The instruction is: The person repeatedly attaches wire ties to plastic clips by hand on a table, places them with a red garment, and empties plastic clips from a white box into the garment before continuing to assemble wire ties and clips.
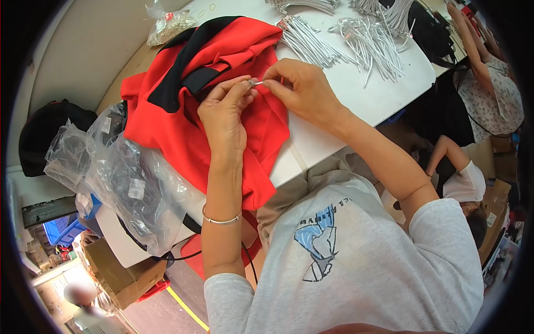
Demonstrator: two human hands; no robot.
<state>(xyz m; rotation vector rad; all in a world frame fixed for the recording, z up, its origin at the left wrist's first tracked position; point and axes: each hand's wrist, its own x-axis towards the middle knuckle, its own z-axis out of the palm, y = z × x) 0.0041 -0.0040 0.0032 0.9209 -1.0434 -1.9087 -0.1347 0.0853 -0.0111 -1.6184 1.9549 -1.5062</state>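
Note:
Over the red and black garment (pixel 253 47), my left hand (pixel 225 111) and my right hand (pixel 303 86) meet, fingertips close together. Between them is a short, thin white piece (pixel 256 83), cord-like, with a small silvery or clear end on the left-hand side. My left thumb and fingers pinch that end, and its details are too small to make out. At the other end, my right thumb and forefinger grip the white part. The garment lies crumpled on the white table (pixel 322 136) and hangs over its front edge.
Bundles of white cords (pixel 317 44) lie across the table's far side. A bag of small beige pieces (pixel 169 25) sits at the back left. Clear plastic bags (pixel 130 183) cover the left corner. A cardboard box (pixel 119 273) stands below. Other people (pixel 489 106) are at the right.

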